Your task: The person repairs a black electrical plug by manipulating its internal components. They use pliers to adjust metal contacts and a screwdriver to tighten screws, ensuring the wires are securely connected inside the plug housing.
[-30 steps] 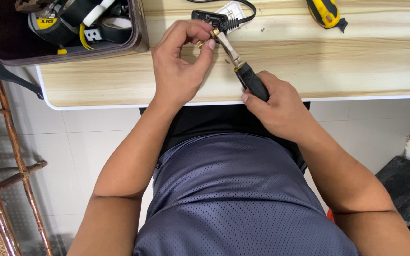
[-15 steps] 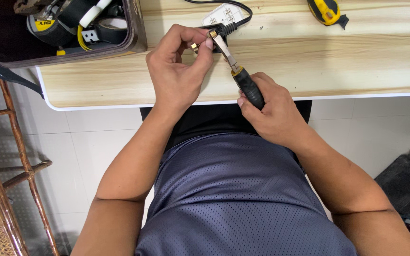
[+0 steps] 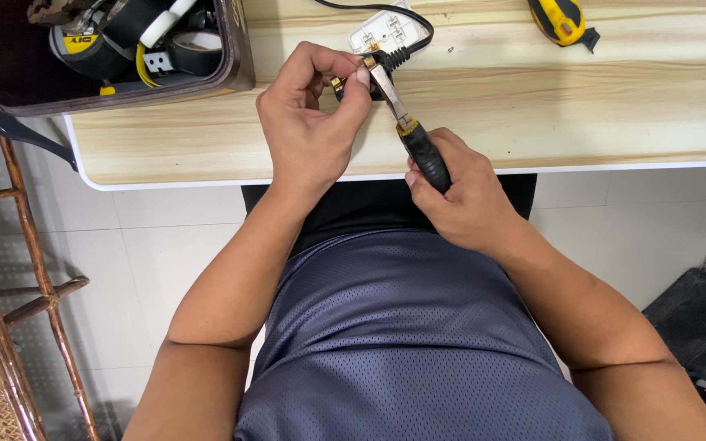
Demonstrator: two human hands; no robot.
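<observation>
My left hand pinches a black electrical plug with brass pins, held just above the wooden table. In my right hand is a screwdriver with a black and yellow handle; its metal shaft slants up and left so the tip meets the plug. The plug's black cable loops back past a white plug cover lying on the table.
A dark box with tape rolls and tools stands at the table's back left. A yellow and black tool lies at the back right. A wooden chair frame stands left of my legs, above a tiled floor.
Both hands with the plug and screwdriver have stayed joined; the view has shifted slightly, and the screwdriver handle sits a little more upright than before.
</observation>
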